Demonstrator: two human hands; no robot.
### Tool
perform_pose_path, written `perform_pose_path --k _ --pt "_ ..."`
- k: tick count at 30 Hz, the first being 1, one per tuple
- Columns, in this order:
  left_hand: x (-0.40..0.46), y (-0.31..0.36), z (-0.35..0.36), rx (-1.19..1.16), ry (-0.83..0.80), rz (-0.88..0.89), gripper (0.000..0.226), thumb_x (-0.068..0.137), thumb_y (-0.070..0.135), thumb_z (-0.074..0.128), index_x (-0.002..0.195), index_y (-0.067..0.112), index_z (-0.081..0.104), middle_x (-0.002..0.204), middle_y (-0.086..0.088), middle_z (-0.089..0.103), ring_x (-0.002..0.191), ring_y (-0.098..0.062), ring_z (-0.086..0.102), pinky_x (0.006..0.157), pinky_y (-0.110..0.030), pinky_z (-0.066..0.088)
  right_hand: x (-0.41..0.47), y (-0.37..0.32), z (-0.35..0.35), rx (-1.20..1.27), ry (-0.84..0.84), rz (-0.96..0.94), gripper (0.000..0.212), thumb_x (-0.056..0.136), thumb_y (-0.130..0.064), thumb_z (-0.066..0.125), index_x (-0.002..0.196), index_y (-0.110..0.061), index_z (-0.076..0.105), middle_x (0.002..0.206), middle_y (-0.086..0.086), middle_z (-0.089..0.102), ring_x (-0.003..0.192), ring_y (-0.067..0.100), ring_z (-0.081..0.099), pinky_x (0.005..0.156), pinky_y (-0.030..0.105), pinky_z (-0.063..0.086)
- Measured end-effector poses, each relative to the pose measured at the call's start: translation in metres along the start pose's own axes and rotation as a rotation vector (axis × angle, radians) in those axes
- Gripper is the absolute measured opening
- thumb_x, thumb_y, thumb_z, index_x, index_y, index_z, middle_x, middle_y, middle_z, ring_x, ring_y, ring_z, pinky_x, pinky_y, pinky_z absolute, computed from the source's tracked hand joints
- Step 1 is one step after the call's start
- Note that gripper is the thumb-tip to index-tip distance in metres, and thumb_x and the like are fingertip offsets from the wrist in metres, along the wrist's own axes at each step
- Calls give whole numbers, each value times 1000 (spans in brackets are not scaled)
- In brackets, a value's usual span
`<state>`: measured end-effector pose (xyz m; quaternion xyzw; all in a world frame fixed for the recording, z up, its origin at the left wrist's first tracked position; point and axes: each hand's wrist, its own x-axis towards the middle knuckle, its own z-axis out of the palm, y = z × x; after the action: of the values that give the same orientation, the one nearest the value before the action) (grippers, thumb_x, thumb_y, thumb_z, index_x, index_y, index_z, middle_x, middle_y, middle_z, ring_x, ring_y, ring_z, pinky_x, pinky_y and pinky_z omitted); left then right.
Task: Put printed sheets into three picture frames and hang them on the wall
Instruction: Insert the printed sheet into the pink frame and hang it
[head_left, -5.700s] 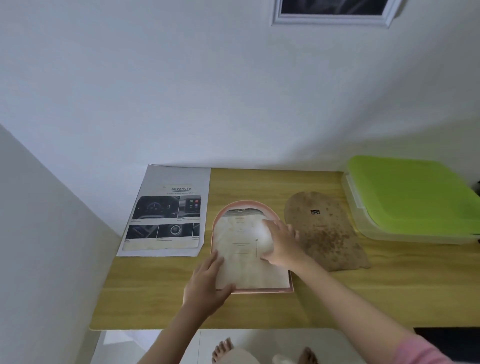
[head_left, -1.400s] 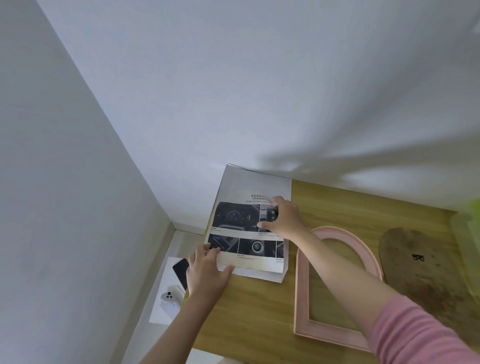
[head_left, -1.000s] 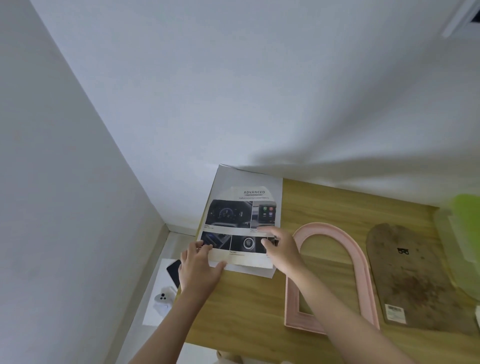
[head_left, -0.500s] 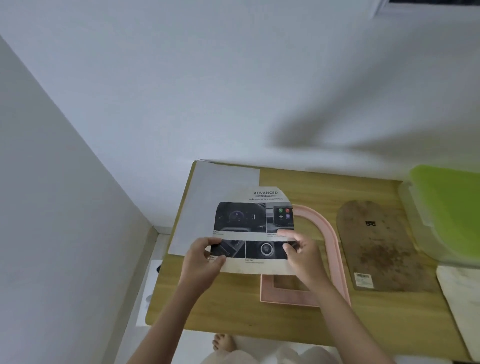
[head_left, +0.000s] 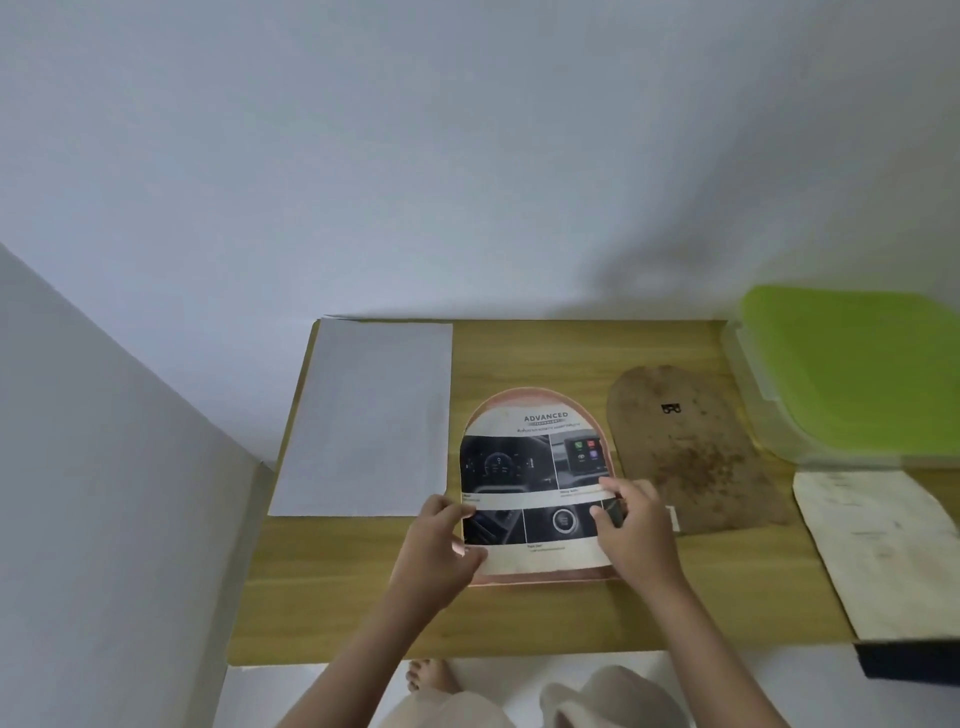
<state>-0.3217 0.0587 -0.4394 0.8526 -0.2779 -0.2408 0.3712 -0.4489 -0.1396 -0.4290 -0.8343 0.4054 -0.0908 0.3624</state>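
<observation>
An arch-shaped printed sheet (head_left: 530, 467) with dashboard photos and the word ADVANCED lies over the pink arched frame (head_left: 535, 396) in the middle of the wooden table (head_left: 519, 618). Only a thin pink rim shows around the sheet. My left hand (head_left: 441, 540) pinches the sheet's lower left edge. My right hand (head_left: 631, 525) grips its lower right edge, fingertips on the print. The brown arch-shaped backing board (head_left: 691, 447) lies just right of the frame.
A blank white sheet (head_left: 369, 415) lies at the table's left, against the wall corner. A green-lidded plastic box (head_left: 852, 369) sits at the far right, with a yellowed arch-shaped paper (head_left: 878, 545) in front of it. My feet show below the table's near edge.
Both hands lifted the printed arch sheet off the white sheet at the left and carried it right, down onto the pink frame. The yellowed paper that lay in the frame is now at the right.
</observation>
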Motion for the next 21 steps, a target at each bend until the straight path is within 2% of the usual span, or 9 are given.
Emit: perform_pose_path --k 3,7,10,12,15,18,21 --pt "0 2 3 52 -12 3 48 74 22 73 119 15 59 105 9 46 74 -4 58 67 -7 45 2 7 1 -74 -47 -10 40 85 -13 65 124 -11 57 99 -1 44 73 5 49 61 11 37" --pt "0 3 6 125 -42 5 51 73 24 72 121 14 57 110 7 39 78 -9 59 70 -12 48 4 16 -1 -139 -58 6 39 83 -22 67 120 -13 59 98 -1 42 83 13 49 68 19 41" --pt "0 4 7 136 -51 -11 48 74 23 71 119 13 57 114 5 35 80 -9 58 75 -16 51 4 22 -2 -161 -65 22 37 83 -26 67 118 -17 59 100 -2 42 90 12 45 70 20 37" --pt "3 3 8 133 -42 -19 44 75 23 71 116 13 58 113 4 36 82 -9 58 74 -14 51 3 25 -1 -142 -63 14 37 83 -27 67 118 -18 59 99 -2 42 90 12 45 71 20 37" --pt "6 5 8 114 10 -36 33 78 24 70 108 13 60 109 2 39 78 -7 57 65 -5 44 2 29 1 -86 -65 2 37 83 -29 67 118 -21 58 99 -3 42 90 13 48 72 19 39" --pt "9 13 11 80 95 -50 25 80 23 70 102 14 61 105 -1 44 72 -4 55 61 -4 43 1 33 -3 -7 -30 -14 33 84 -29 65 116 -23 58 98 -5 43 85 10 50 73 21 47" --pt "18 32 23 13 143 -34 21 80 22 70 97 15 61 105 0 47 73 -6 58 62 -3 47 6 41 -15 37 36 -28 28 86 -27 63 114 -23 59 98 -4 44 83 8 51 65 13 42"
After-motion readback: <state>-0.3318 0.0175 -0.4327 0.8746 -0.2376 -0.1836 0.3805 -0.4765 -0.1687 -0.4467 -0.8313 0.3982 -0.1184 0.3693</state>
